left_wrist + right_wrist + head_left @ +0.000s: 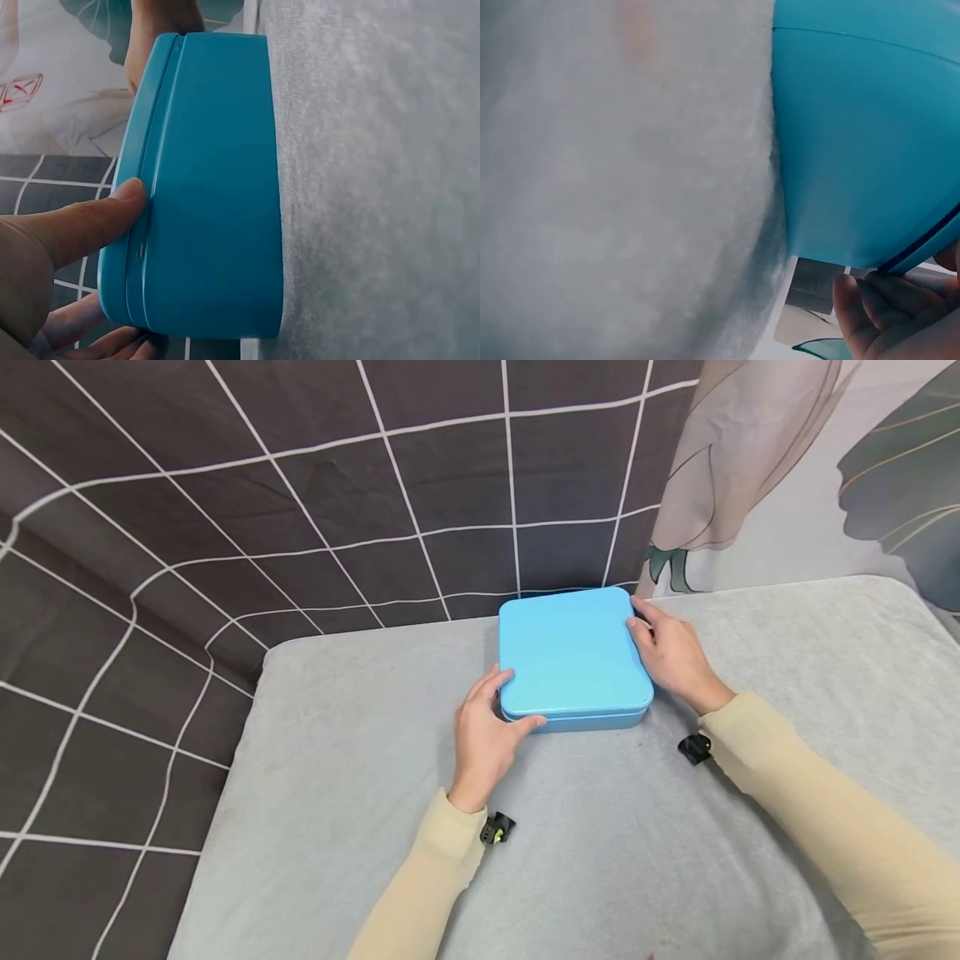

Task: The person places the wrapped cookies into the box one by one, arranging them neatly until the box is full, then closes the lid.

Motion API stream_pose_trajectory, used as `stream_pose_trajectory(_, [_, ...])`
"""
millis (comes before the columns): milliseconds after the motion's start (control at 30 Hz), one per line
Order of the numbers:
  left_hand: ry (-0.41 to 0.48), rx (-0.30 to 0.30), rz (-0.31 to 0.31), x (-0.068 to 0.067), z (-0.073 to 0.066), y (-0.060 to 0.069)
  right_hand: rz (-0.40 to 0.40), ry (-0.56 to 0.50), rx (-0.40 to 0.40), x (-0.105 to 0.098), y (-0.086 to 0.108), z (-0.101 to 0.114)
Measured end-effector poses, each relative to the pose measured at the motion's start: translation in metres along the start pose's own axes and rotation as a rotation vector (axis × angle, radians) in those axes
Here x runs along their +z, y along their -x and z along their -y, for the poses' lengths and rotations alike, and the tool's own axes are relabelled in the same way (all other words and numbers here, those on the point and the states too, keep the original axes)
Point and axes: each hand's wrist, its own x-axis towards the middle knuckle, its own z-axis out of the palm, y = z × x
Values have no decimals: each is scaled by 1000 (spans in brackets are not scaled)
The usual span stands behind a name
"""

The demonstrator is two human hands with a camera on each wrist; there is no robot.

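A light-blue box point(573, 723) with rounded corners lies on the grey cloth, its flat lid point(570, 647) on top. My left hand point(483, 739) grips the lid at the near left corner. In the left wrist view its thumb point(129, 191) presses the lid's rim by the seam, while the other fingers reach round the side, partly hidden. On the far right, my right hand point(671, 647) holds the lid's edge near the back corner. A dark gap between lid and box shows beside its fingers point(851, 307) in the right wrist view; its thumb is mostly cut off there.
Grey cloth point(337, 760) covers the surface under the box. Behind it hangs a dark curtain with a white grid point(330, 493), close to the box's back edge. A floral curtain point(787, 485) hangs at the back right.
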Motion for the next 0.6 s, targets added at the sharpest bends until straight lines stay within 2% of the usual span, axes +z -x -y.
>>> stream_pose_trajectory(367, [-49, 18, -5, 1, 4, 4, 54, 28, 10, 0, -2, -1])
stream_pose_trajectory(600, [-91, 61, 16, -1, 9, 4, 89, 52, 37, -2, -5, 4])
